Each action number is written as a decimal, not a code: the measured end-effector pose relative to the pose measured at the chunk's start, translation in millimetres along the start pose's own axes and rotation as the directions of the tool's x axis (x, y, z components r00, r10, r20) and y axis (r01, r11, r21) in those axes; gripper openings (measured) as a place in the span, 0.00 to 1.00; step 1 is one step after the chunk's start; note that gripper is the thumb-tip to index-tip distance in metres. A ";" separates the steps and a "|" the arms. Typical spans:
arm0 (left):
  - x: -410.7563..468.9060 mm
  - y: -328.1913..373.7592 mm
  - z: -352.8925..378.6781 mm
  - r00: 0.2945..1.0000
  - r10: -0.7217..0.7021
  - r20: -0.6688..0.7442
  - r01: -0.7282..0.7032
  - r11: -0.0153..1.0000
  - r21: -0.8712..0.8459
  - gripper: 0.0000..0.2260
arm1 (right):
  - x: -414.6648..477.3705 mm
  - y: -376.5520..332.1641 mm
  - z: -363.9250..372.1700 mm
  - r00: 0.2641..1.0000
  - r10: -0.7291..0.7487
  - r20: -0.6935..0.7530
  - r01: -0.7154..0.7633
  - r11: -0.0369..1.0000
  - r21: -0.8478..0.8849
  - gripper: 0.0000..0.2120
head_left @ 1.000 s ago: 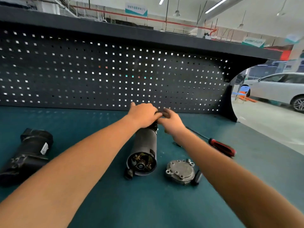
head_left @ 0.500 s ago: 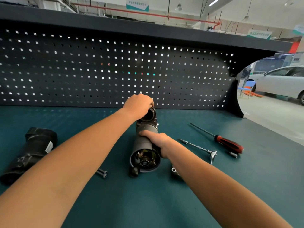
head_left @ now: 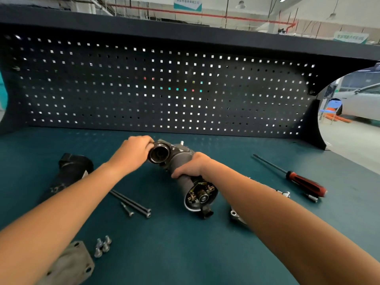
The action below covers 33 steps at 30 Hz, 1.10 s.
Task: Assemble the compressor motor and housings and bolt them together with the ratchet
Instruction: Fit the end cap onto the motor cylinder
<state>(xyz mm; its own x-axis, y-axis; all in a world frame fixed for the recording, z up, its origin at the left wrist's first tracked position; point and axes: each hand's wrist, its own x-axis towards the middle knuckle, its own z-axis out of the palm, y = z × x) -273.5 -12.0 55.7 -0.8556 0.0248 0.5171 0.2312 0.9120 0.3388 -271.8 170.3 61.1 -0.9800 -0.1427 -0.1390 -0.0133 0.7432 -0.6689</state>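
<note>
Motor (head_left: 185, 171) sits mid-table, lifted at a slant: the right hand (head_left: 192, 166) is wrapped around its barrel, and the left hand (head_left: 135, 153) is closed on the round front housing (head_left: 159, 154) at the 11 o'clock end. The brush end (head_left: 200, 196) faces 5 o'clock, uncovered. My read is that the work is early: front housing looks mated, nothing bolted. Two long bolts (head_left: 131, 203) and a short screw (head_left: 127, 209) lie loose at 8 o'clock of the motor, four small bolts (head_left: 102, 245) and a flat plate (head_left: 72, 262) at 7 o'clock near the table's (head_left: 185, 254) front edge. An end cap (head_left: 236, 217) shows partly under the right forearm at 4 o'clock, the ratchet (head_left: 284, 194) just past it. A black housing (head_left: 71, 171) lies at 9 o'clock, a screwdriver (head_left: 298, 179) at 3 o'clock. Bare room is at 6 o'clock and toward the pegboard (head_left: 164, 89) at 12 o'clock; the right edge is well apart.
</note>
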 end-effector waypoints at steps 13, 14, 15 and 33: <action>-14.5 -6.9 53.1 0.980 -0.139 0.145 0.163 0.972 -0.169 0.07 | -12.6 14.3 -14.7 0.983 -0.091 -0.162 0.079 0.994 -0.079 0.26; -12.0 -7.6 53.3 0.978 -0.140 0.156 0.164 0.975 -0.151 0.08 | -21.6 19.0 -28.5 0.977 -0.123 -0.175 0.132 0.990 0.040 0.24; -10.9 -9.2 52.8 0.975 -0.144 0.169 0.166 0.978 -0.124 0.08 | -32.1 27.0 -43.6 0.968 -0.142 -0.205 0.171 0.977 0.129 0.24; -90.4 95.1 12.7 0.983 0.128 -0.132 -0.164 0.937 -0.308 0.12 | -103.5 163.3 -67.7 0.969 -0.190 -0.160 0.137 0.947 -0.289 0.45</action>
<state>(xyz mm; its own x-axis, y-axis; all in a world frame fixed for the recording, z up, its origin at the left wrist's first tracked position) -180.0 77.7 31.1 -0.7501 0.0873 0.6555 0.4996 0.7244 0.4751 -186.0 350.7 15.7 -0.9786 -0.1742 0.1093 -0.2048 0.8736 -0.4414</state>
